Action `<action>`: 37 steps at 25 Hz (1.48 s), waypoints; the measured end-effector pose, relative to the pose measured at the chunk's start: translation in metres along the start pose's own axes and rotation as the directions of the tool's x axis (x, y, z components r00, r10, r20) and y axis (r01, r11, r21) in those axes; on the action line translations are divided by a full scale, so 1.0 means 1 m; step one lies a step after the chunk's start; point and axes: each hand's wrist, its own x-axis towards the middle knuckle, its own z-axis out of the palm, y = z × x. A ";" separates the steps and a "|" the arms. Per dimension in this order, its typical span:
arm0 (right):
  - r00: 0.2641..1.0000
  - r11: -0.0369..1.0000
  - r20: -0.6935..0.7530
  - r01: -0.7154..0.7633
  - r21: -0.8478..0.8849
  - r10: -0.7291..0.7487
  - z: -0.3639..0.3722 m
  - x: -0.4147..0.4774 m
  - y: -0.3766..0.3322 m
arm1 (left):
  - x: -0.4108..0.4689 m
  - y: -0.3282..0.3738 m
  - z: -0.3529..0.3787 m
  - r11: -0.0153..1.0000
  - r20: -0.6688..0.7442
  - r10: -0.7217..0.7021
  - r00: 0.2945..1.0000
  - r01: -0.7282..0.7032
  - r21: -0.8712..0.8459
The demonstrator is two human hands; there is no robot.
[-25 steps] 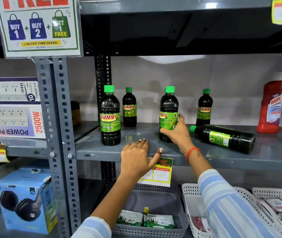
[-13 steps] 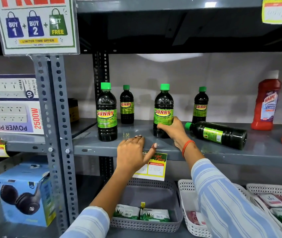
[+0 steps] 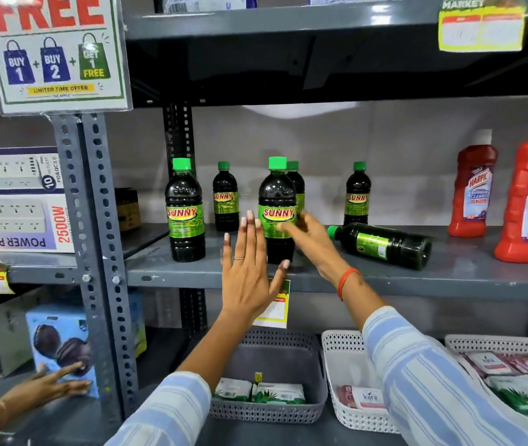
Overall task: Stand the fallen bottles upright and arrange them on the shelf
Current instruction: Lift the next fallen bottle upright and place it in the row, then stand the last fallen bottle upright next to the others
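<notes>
- My left hand (image 3: 249, 272) is raised flat in front of the grey metal shelf (image 3: 385, 278), fingers spread, gripping nothing.
- My right hand (image 3: 307, 235) sits blurred beside the label of the front dark bottle with the green cap and the yellow-green SUNNY label (image 3: 277, 217); fingers look loosened at its side, and I cannot tell whether they touch it.
- That bottle stands upright near the shelf's front edge, a second one (image 3: 185, 214) upright to its left, three smaller-looking ones (image 3: 225, 201) upright further back — one partly hidden behind the front bottle.
- One dark bottle with a green cap (image 3: 381, 244) lies on its side to the right, cap toward my right hand, well clear of the red plastic cleaner bottles (image 3: 472, 188).
- I judge the step to be between bottles — the upright one set, the fallen one next.
- The next move calls for my right hand to go right, wrap the lying bottle's body, tip it up onto its base and line it with the front row.
</notes>
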 end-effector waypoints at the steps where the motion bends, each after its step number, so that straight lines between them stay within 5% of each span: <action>1: 0.991 0.995 -0.104 0.080 -0.052 -0.085 -0.007 -0.001 -0.002 | 0.002 0.011 0.000 1.000 0.001 0.017 1.000 -0.017 -0.008; 3: 0.927 0.921 -0.229 0.215 -0.326 -0.298 -0.022 -0.001 -0.006 | 0.005 0.028 0.002 0.998 -0.002 0.064 0.998 -0.064 -0.019; 5: 0.913 0.696 -0.142 0.184 -0.694 -0.383 -0.044 0.002 -0.012 | 0.008 0.043 0.005 0.991 -0.010 0.123 0.992 -0.123 -0.044; 8: 0.985 0.280 -0.148 -0.118 -0.953 -0.088 -0.098 0.005 -0.016 | 0.018 0.079 0.020 0.979 0.038 0.189 0.981 -0.186 -0.083; 10: 0.962 0.167 -0.220 -0.246 -0.955 0.161 -0.148 0.001 -0.012 | 0.021 0.119 0.029 0.976 0.079 0.207 0.975 -0.200 -0.083; 12: 0.954 0.228 -0.215 -0.262 -0.938 0.210 -0.161 -0.006 -0.004 | 0.018 0.128 0.031 0.986 0.095 0.150 0.984 -0.141 -0.093; 16: 0.970 0.363 -0.239 -0.207 -0.909 -0.045 -0.148 -0.009 0.010 | 0.018 0.120 0.022 0.992 0.045 0.096 0.994 -0.092 -0.082; 18: 0.956 0.519 -0.279 -0.194 -0.833 -0.091 -0.148 -0.005 0.016 | 0.018 0.121 0.021 0.991 0.044 0.108 0.993 -0.104 -0.084; 23: 0.938 0.935 -0.344 -0.162 -0.316 0.047 -0.142 0.004 0.035 | 0.017 0.123 0.026 0.993 0.021 0.100 0.995 -0.098 -0.066; 28: 0.961 0.978 -0.209 -0.200 -0.059 0.184 -0.148 0.011 0.044 | 0.017 0.123 0.030 0.993 0.006 0.087 0.996 -0.086 -0.074; 33: 0.938 0.895 -0.341 -0.200 -0.398 0.058 -0.143 0.017 0.048 | 0.017 0.122 0.030 0.992 -0.007 0.094 0.996 -0.094 -0.079; 37: 0.953 0.957 -0.291 -0.154 -0.246 0.078 -0.146 0.018 0.048 | 0.016 0.122 0.031 0.991 -0.012 0.101 0.995 -0.102 -0.089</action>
